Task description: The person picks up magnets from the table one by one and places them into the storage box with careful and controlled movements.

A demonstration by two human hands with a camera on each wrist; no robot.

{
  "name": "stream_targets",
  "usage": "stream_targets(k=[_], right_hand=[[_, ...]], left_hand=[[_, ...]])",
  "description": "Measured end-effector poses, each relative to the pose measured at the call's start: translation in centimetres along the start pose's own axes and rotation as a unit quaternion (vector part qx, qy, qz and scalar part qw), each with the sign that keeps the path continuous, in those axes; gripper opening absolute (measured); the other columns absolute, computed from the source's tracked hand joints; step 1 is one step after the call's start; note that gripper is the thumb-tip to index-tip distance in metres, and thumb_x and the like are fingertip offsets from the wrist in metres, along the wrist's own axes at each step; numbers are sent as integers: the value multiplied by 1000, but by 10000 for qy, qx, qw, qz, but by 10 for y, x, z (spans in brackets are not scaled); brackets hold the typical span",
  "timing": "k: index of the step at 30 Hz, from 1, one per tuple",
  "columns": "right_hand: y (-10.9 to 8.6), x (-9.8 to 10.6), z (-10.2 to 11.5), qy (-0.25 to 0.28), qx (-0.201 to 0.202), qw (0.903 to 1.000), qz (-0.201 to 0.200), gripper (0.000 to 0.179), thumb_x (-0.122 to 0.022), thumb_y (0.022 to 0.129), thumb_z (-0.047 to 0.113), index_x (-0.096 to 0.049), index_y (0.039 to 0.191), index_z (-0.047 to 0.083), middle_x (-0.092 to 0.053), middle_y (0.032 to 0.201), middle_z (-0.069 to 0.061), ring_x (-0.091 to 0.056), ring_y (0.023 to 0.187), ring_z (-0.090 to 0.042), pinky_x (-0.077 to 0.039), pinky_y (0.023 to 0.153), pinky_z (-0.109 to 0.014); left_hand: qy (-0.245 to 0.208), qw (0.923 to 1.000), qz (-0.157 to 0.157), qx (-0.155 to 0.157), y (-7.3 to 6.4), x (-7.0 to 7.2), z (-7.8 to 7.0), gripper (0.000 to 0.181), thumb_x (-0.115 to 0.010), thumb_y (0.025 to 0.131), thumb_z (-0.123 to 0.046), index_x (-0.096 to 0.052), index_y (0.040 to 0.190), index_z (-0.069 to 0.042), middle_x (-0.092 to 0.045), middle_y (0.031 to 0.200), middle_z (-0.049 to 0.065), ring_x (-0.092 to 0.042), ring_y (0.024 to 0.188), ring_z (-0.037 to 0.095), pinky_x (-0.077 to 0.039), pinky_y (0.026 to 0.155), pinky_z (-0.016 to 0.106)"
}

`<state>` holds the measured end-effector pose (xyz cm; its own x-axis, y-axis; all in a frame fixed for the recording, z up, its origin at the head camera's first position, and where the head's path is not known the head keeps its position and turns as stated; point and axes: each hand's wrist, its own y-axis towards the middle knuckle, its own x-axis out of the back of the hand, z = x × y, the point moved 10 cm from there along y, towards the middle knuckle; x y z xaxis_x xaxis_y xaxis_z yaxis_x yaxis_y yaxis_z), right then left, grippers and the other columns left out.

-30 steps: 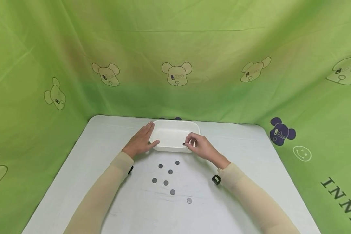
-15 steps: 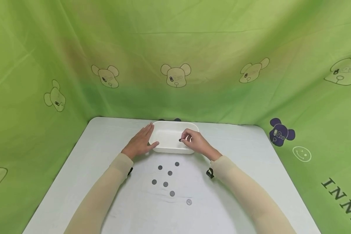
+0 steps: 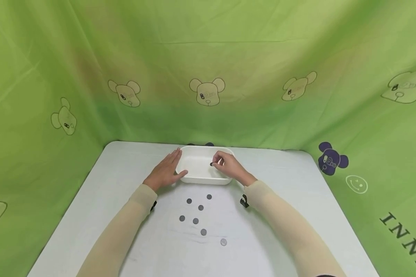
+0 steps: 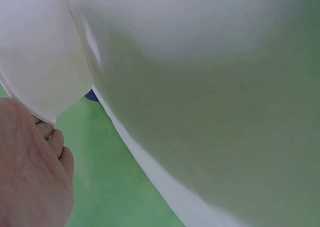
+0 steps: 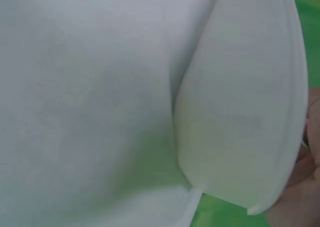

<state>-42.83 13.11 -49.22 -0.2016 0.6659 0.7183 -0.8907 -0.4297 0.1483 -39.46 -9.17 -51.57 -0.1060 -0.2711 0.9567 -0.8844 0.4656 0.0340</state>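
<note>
A white rectangular tub (image 3: pixel 205 181) with rounded corners stands near the back of the table. My left hand (image 3: pixel 163 173) rests on its left rim with fingers extended and thumb spread along the front corner. Over the right part of the tub, my right hand (image 3: pixel 231 167) pinches a small dark coin (image 3: pixel 211 164) between thumb and fingertips. In the right wrist view, the tub's wall (image 5: pixel 240 102) hides most of that hand. Several grey coins lie scattered on the table in front of the tub, among them a far one (image 3: pixel 209 197) and a lighter, patterned one (image 3: pixel 223 242) nearest me.
The table (image 3: pixel 277 215) has a white cover. Green cloth (image 3: pixel 208 123) printed with bear heads hangs behind it and along both sides. Dark straps with small devices sit at both wrists.
My right hand has moved left and further over the tub, still pinching the coin. The left hand stays on the rim, and the coins on the table lie as before.
</note>
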Motion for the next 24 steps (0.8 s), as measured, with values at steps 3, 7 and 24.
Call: stream_targets(k=[3, 7, 24], right_hand=[[1, -2, -1, -63, -13, 10000, -12, 8, -74, 100, 6, -67, 102, 8, -72, 99, -5, -62, 86, -17, -52, 77, -30], [3, -1, -1, -125, -49, 9999, -57, 7, -74, 100, 6, -67, 102, 7, -71, 98, -6, -63, 86, -18, -53, 78, -30], [16, -10, -7, -487, -361, 9982, 30, 7, -74, 99, 5, -68, 98, 7, -73, 96, -7, -63, 84, -18, -53, 79, -32]], left_hand=[[-34, 10000, -34, -8, -1, 1, 0, 94, -44, 110, -62, -6, 171, -1, -2, 180, 14, -8, 166, 31, -8, 134, 40], [-20, 10000, -56, -23, -1, -1, 0, 94, -43, 110, -63, -6, 171, -1, -2, 180, 14, -7, 167, 30, -8, 134, 40], [-42, 10000, -36, -27, -1, -1, -1, 94, -45, 110, -60, -6, 170, 0, -4, 180, 16, -8, 166, 31, -9, 134, 41]])
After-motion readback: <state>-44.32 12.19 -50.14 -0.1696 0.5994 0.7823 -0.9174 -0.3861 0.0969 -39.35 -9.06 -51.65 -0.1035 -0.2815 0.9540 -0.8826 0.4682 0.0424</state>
